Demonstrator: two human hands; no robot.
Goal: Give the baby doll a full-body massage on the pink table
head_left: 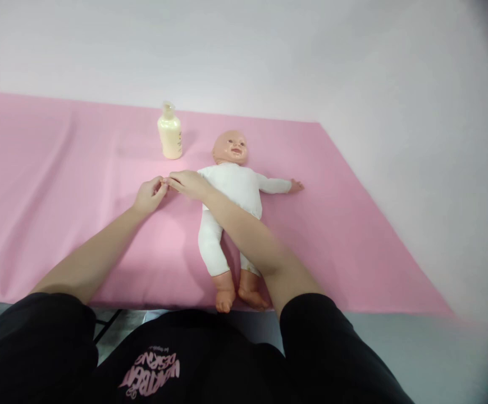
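Lying face up near the centre of the head view, the doll (pixel 238 188) rested on a pink cloth (pixel 353 258), its head toward the top and its feet at the cloth's lower edge. Left of centre, the right hand (pixel 190 184) lay over the doll's arm on that side, fingers curved; whether it gripped, I could not tell. Just beside it, the left hand (pixel 145 197) pinched that arm's mostly hidden end. A pump bottle (pixel 170 138) stood above both hands, upper left of centre.
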